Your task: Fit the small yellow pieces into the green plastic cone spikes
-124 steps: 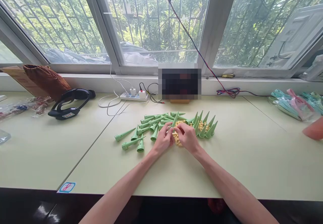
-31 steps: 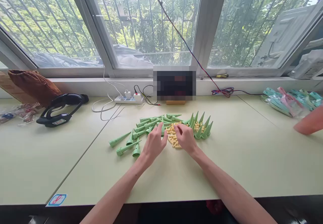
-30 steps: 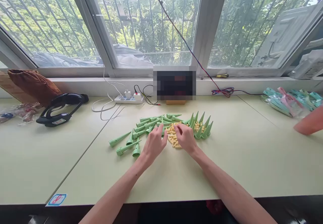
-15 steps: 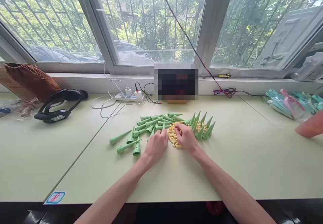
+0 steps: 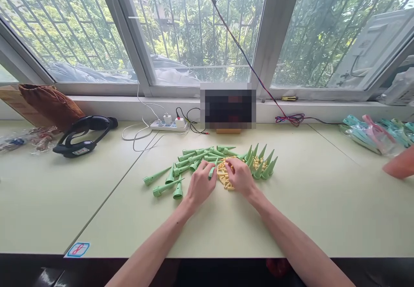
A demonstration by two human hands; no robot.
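My left hand [image 5: 202, 182] is curled around a green plastic spike [image 5: 211, 173], which shows between the thumb and forefinger with its point up. Just to the right, my right hand [image 5: 241, 177] is bent over a pile of small yellow pegs [image 5: 224, 179]. Its thumb and fingertips are drawn together, and whatever they pinch is too small to make out. Many green spikes [image 5: 163, 188] lie loose to the left of and behind my left hand. Past my right hand, several green spikes [image 5: 267, 169] stand upright on their wide ends, with more yellow pegs [image 5: 258, 163] among them.
A black headset [image 5: 86, 138] and a brown drawstring bag [image 5: 51, 106] are at the left. A white power strip [image 5: 170, 125] with cables lies by the window. Behind the spikes stands a blurred dark screen [image 5: 228, 108]. Bagged teal and pink items [image 5: 371, 134] lie at the right.
My left hand has lifted slightly and its fingers have loosened, so the green spike between them shows lower down. My right hand stays over the pegs. The whole view has shifted a little.
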